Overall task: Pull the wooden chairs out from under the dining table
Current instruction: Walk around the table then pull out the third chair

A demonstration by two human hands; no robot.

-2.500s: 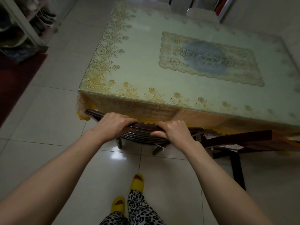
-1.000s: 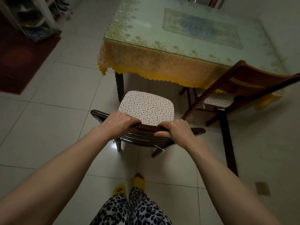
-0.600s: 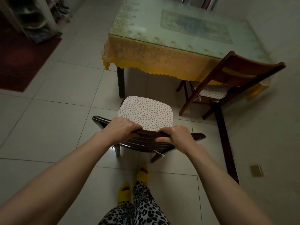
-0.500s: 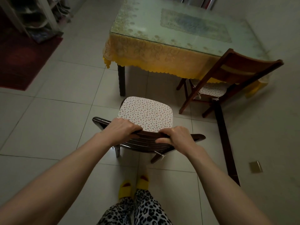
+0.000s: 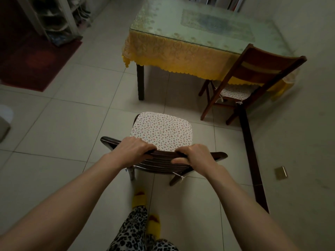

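The left hand (image 5: 135, 148) and the right hand (image 5: 194, 157) both wrap tight around the top rail of the near chair (image 5: 163, 156). The fingers curl over the front of the rail. The rail runs from left to right, and the seat points away from the person, toward the table (image 5: 181, 51). A spotted cushion (image 5: 161, 131) lies on the seat. This chair stands out on the open floor (image 5: 63, 124), well apart from the table.

A second chair (image 5: 257, 73) stands to the right. Its seat is partly under the table edge and its back tilts toward the wall (image 5: 299, 133).

The floor has big pale tiles. A yellow lace cloth (image 5: 172, 55) hangs off the table. A dark red rug (image 5: 36, 64) lies far left, next to a white shelf (image 5: 54, 19). A dark strip (image 5: 252, 160) runs along the bottom of the wall. The person wears yellow slippers (image 5: 139, 198) and spotted pants (image 5: 134, 230), right behind the near chair.
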